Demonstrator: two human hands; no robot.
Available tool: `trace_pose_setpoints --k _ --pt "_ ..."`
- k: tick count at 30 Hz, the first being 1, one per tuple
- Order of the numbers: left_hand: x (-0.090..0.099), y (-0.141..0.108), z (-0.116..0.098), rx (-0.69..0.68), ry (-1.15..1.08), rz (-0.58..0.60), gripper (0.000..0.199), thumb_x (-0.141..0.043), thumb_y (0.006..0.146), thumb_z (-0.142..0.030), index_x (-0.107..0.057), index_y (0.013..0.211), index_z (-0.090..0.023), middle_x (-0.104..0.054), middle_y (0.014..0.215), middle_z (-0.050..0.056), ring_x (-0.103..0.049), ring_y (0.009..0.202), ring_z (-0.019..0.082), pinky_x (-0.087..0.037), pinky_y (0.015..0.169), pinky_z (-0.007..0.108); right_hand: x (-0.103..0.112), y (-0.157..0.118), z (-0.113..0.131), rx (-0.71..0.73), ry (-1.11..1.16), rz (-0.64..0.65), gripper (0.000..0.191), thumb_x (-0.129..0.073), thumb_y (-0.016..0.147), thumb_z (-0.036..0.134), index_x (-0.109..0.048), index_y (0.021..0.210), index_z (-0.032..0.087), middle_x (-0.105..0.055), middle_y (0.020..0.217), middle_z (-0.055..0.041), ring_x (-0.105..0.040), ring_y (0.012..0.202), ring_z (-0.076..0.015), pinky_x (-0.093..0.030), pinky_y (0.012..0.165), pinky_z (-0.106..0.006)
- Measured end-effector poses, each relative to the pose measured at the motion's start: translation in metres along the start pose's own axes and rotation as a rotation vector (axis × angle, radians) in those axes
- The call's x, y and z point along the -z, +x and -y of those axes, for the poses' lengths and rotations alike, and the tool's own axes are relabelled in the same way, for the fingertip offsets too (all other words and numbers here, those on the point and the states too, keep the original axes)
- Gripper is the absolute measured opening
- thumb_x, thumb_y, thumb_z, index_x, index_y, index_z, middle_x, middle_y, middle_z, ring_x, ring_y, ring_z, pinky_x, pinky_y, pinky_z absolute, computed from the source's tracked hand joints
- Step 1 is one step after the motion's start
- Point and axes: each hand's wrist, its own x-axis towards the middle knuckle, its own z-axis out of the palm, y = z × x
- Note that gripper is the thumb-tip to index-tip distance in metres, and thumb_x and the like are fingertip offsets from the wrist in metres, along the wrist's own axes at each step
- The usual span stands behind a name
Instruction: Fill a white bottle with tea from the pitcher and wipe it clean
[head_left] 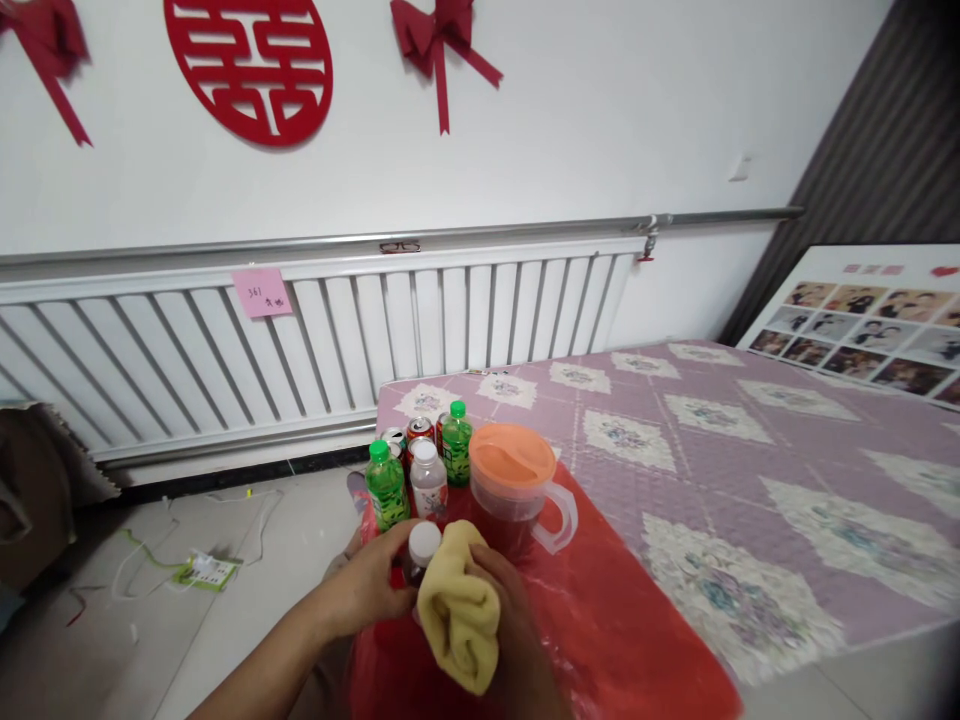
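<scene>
My left hand (pixel 375 585) is wrapped round a white-capped bottle (pixel 424 543) with dark contents. A folded yellow cloth (pixel 461 610) is in my right hand (pixel 510 610), right beside that bottle. Behind them on the red plastic cover (pixel 630 610) stand a clear bottle with a white cap (pixel 429 485), two green bottles, one at the left (pixel 388 490) and one farther back (pixel 457 445), and several drink cans (pixel 420 430). A clear jug with an orange lid (pixel 512 465) stands just behind my right hand, its handle pointing right.
A bed-like surface with a purple floral cover (pixel 697 430) extends to the right. Behind runs a white radiator (pixel 450 320) bearing a pink note (pixel 262 292). Cables and a power strip (pixel 206 571) lie on the floor at left. A photo board (pixel 870 320) leans at far right.
</scene>
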Motion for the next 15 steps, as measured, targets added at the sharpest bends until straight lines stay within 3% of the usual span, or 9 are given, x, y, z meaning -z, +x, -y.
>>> trace_pose_setpoints --k 2,6,10,15 --pt "-0.002 0.000 0.000 0.007 -0.009 -0.021 0.062 -0.072 0.069 -0.018 -0.052 0.129 -0.022 -0.067 0.113 0.003 -0.060 0.096 0.021 -0.050 0.083 0.028 0.009 -0.010 0.002 0.248 -0.218 -0.021 0.030 -0.066 0.085 0.029 -0.065 0.116 0.029 -0.067 0.127 -0.0081 -0.061 0.119 -0.0293 -0.054 0.099 -0.047" --pt "-0.001 0.000 0.000 0.007 -0.026 -0.018 0.063 -0.075 0.070 -0.021 -0.052 0.128 -0.023 -0.066 0.120 0.004 -0.060 0.105 0.022 -0.049 0.090 0.029 0.020 -0.013 0.021 0.581 -0.522 -0.008 0.028 -0.064 0.085 0.022 -0.063 0.112 0.026 -0.071 0.118 -0.0068 -0.062 0.115 -0.0267 -0.054 0.097 -0.044" --pt "0.001 0.000 0.008 -0.004 0.008 0.003 0.062 -0.072 0.071 -0.018 -0.051 0.128 -0.024 -0.067 0.116 0.003 -0.061 0.099 0.020 -0.050 0.088 0.030 0.015 -0.010 0.027 0.643 -0.538 0.016 0.014 -0.056 0.092 0.027 -0.065 0.104 0.026 -0.073 0.108 -0.0046 -0.064 0.108 -0.0239 -0.054 0.092 -0.042" --pt "0.003 0.002 0.013 -0.013 0.014 0.027 0.070 -0.063 0.065 -0.004 -0.048 0.131 -0.022 -0.066 0.117 0.003 -0.061 0.102 0.020 -0.050 0.092 0.032 0.014 -0.019 0.016 0.525 -0.551 0.189 0.017 -0.067 0.086 0.032 -0.066 0.101 0.027 -0.075 0.102 -0.0028 -0.067 0.102 -0.0241 -0.054 0.089 -0.040"
